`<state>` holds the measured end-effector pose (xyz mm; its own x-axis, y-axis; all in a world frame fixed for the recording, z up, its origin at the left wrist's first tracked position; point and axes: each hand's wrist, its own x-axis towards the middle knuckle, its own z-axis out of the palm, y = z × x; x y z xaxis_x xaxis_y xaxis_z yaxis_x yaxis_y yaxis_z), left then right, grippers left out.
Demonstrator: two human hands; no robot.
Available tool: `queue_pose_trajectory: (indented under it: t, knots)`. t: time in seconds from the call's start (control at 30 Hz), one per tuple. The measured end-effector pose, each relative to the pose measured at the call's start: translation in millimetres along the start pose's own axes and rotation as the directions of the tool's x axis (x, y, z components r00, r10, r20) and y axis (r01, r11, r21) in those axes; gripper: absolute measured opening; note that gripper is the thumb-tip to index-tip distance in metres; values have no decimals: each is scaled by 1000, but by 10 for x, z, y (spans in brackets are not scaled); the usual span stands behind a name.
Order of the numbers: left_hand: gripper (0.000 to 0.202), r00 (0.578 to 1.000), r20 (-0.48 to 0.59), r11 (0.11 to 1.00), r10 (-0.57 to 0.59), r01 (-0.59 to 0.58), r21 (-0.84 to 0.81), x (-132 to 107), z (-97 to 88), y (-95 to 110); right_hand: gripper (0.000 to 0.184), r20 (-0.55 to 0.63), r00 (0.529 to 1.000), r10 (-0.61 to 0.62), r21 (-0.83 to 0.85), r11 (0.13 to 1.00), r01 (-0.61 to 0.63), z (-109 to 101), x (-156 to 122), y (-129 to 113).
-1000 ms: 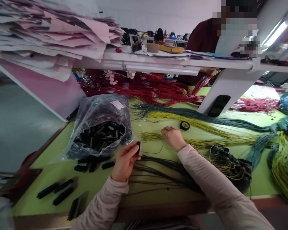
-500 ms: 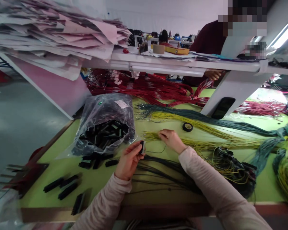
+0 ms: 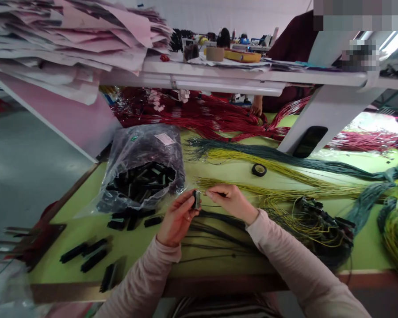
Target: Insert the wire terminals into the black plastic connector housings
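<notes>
My left hand (image 3: pixel 176 218) grips a small black multi-pin connector (image 3: pixel 196 200), its lighter face turned toward the right. Just right of it, the thumb and fingers of my right hand (image 3: pixel 230 201) are pinched on a thin wire, whose tip points at the connector; whether it touches cannot be made out. Behind the right hand lies a bundle of yellow wires (image 3: pixel 252 186). Dark wires (image 3: pixel 225 232) run across the table beneath both hands. Left of my hands, an open plastic bag (image 3: pixel 146 150) holds many black connectors.
Loose black connectors (image 3: pixel 94 260) lie at the front left. A roll of black tape (image 3: pixel 259 169) sits beyond the right hand. Wired connectors (image 3: pixel 321 221) are heaped at right. Red wires (image 3: pixel 202 115) lie under a shelf (image 3: pixel 318 77), where a co-worker's hand (image 3: pixel 257 106) reaches in.
My right hand has moved left from the yellow wire ends to the connector. My left hand stays nearly in place, still holding it. The co-worker's hand has shifted left over the red wires.
</notes>
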<state>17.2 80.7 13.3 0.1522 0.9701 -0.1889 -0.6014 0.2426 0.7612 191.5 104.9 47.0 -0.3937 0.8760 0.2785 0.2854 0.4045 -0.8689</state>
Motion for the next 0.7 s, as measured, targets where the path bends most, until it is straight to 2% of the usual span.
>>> queue_pose_trajectory:
  t: [0.33,0.7]
  knots:
    - [26,1000,8,1000,-15,15,12,-2,23,-13,15,1,1000,-25,-7,1000,25,21,-96,-43]
    - [27,1000,-6,999,17,-17,32,8,-1,-46,15,9,996,-84,-230,970,83,47,-97,-112]
